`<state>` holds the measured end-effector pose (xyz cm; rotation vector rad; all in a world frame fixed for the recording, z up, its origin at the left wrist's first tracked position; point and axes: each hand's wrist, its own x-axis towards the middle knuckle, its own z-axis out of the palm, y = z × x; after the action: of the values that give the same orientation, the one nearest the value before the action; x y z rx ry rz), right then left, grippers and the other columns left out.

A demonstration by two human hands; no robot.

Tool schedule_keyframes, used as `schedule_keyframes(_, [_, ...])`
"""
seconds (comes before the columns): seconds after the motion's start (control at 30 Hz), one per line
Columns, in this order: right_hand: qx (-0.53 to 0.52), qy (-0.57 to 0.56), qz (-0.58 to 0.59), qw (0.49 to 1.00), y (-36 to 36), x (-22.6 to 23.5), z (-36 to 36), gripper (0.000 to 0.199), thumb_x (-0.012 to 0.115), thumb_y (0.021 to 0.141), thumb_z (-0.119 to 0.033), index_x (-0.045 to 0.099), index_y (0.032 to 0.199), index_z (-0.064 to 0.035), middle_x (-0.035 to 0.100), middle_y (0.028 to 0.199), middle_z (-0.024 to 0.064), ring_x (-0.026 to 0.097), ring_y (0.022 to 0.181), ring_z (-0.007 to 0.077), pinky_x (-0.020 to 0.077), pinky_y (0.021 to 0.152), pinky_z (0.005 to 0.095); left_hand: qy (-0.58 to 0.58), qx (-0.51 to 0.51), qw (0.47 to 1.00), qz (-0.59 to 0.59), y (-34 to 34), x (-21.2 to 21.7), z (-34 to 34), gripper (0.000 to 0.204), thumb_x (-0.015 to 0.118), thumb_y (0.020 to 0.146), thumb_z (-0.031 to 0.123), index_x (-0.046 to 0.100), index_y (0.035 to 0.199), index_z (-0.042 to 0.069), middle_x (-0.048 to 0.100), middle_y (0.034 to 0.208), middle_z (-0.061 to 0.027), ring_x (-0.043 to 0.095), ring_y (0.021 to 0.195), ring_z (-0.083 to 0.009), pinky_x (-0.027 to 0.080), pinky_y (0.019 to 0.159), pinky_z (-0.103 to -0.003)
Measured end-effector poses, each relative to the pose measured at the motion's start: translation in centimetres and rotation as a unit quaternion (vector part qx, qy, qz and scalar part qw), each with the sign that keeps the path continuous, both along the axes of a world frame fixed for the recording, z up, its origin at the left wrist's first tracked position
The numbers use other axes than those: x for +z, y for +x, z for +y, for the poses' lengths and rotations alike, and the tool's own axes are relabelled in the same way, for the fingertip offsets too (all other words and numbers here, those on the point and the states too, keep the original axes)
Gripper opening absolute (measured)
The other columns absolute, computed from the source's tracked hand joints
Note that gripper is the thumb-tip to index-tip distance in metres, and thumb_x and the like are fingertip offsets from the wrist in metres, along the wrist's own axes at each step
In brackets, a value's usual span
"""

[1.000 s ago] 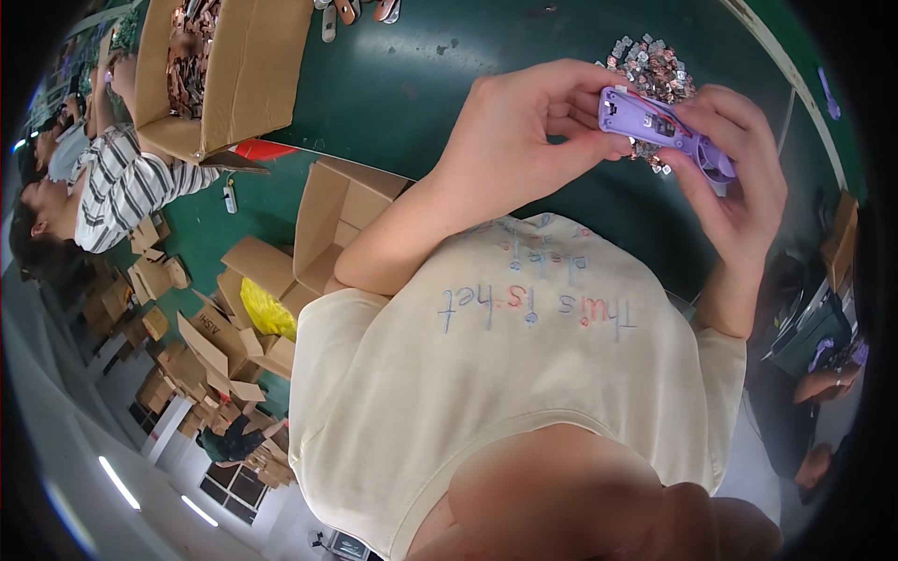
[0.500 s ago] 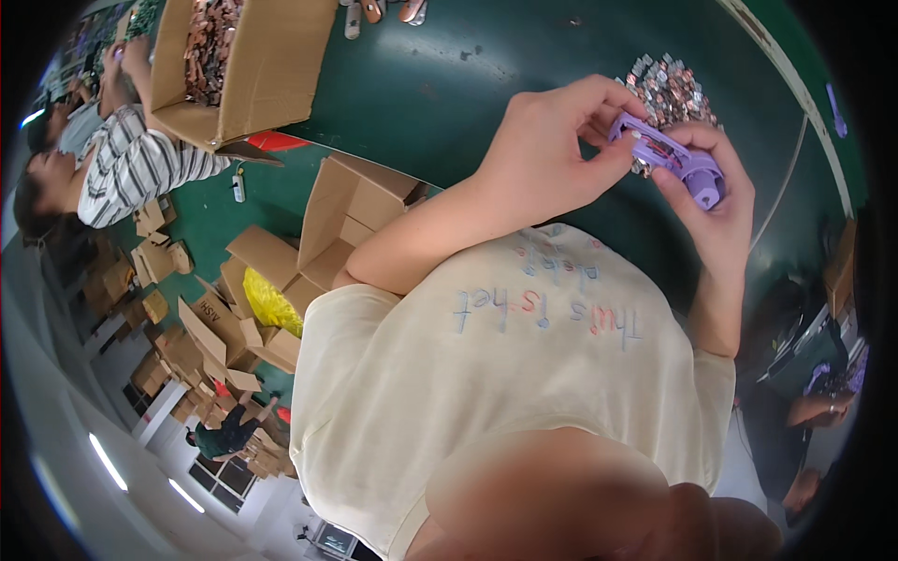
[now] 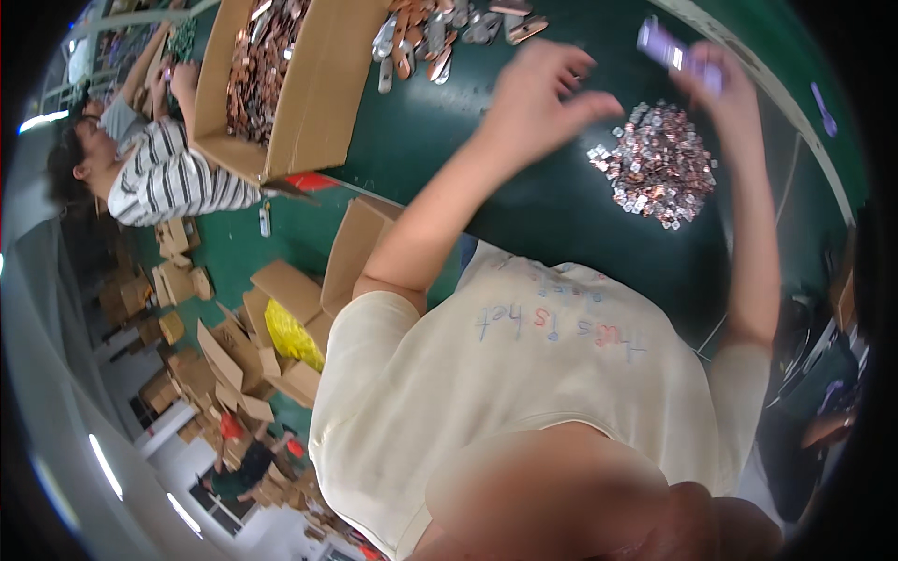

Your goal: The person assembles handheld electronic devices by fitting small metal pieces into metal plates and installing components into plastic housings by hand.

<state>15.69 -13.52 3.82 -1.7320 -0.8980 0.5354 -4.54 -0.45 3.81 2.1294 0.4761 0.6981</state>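
Over the far right of the green table, my right hand (image 3: 725,98) is closed round a long purple plastic part (image 3: 666,47), which sticks out to the left of the fingers and is smeared by motion. My left hand (image 3: 541,98) hangs above the table with its thumb stretched out and apart from the curled fingers; nothing shows in it. Between and nearer than the hands lies a heap of small shiny metal pieces (image 3: 662,166), silver and copper coloured. Several flat, rounded metal strips (image 3: 435,33) lie beyond my left hand.
At the left table edge stands a cardboard box (image 3: 313,103) filled with small metal pieces. Below it on the floor are open cartons, one holding a yellow bag (image 3: 292,335). A co-worker in a striped shirt (image 3: 173,173) works at the far left. Another purple part (image 3: 823,109) lies far right.
My hands have parted. The right carried the purple part away to the far side, and the left let go of it and moved left. The heap of metal pieces is now uncovered.
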Motion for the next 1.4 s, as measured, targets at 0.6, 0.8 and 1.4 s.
schedule_keyframes(0.6, [0.133, -0.165, -0.244, 0.946, -2.4, -0.5, 0.3, 0.013, 0.062, 0.073, -0.004, 0.055, 0.083, 0.0006, 0.053, 0.078, 0.0102, 0.056, 0.073, 0.0223, 0.0458, 0.068, 0.0313, 0.090, 0.126, 0.984, 0.086, -1.9, 1.0, 1.7, 0.011, 0.064, 0.075, 0.004, 0.064, 0.085, 0.005, 0.060, 0.081, -0.0038, 0.058, 0.069, -0.0137, 0.047, 0.064, -0.024])
schedule_keyframes(0.8, [0.128, -0.160, -0.308, 0.929, -3.1, -1.7, 0.0, 0.012, 0.059, 0.075, -0.004, 0.052, 0.083, 0.0007, 0.053, 0.082, 0.0138, 0.053, 0.083, 0.0298, 0.0435, 0.073, 0.0365, -0.341, 0.047, 0.937, -0.067, -2.8, 2.0, -0.9, 0.016, 0.059, 0.080, 0.002, 0.055, 0.094, -0.005, 0.061, 0.081, -0.0095, 0.062, 0.069, -0.0159, 0.052, 0.064, -0.026])
schedule_keyframes(1.4, [0.119, 0.117, 0.093, 0.982, -10.0, 6.9, -6.4, 0.022, 0.060, 0.077, 0.007, 0.058, 0.099, 0.0058, 0.060, 0.093, 0.0098, 0.055, 0.077, 0.0084, 0.0424, 0.060, 0.0165, -0.418, -0.029, 0.896, -0.149, -4.0, 6.0, -6.7, 0.016, 0.052, 0.084, -0.002, 0.051, 0.098, -0.008, 0.061, 0.083, -0.0180, 0.064, 0.071, -0.0230, 0.055, 0.065, -0.029])
